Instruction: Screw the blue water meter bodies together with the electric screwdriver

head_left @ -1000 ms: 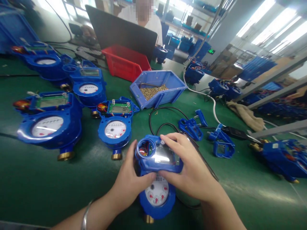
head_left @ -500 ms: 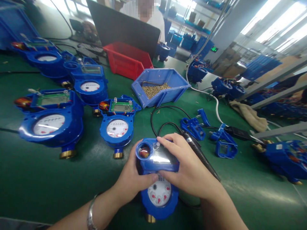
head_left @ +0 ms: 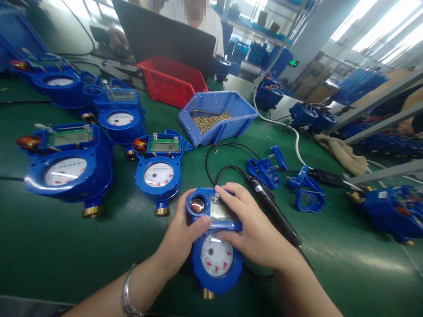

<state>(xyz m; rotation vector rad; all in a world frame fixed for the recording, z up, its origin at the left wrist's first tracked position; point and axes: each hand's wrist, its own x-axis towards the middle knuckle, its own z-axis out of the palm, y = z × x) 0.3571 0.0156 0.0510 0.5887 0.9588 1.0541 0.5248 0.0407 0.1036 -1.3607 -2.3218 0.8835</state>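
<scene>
A blue water meter (head_left: 217, 259) with a white dial and a brass fitting stands on the green table right in front of me. Its upper part is a blue cover (head_left: 198, 226) with a display window and a round opening. My left hand (head_left: 180, 235) wraps the left side, thumb pressed on the cover below the round opening. From the right, my right hand (head_left: 253, 229) grips the cover, fingers over the top edge by a small clear part, thumb at the dial's upper rim. A black electric screwdriver (head_left: 276, 211) lies beside my right hand.
More meters with bare circuit boards, such as one meter (head_left: 158, 174), stand to the left. A blue bin (head_left: 228, 127) holds small brass screws, behind it a red bin (head_left: 168, 81). Loose blue covers (head_left: 264, 171) lie right. A person (head_left: 211, 26) sits behind a dark monitor (head_left: 165, 35).
My left thumb has moved up from the dial's top edge onto the cover. My right hand keeps its grip on the meter. The view has shifted slightly.
</scene>
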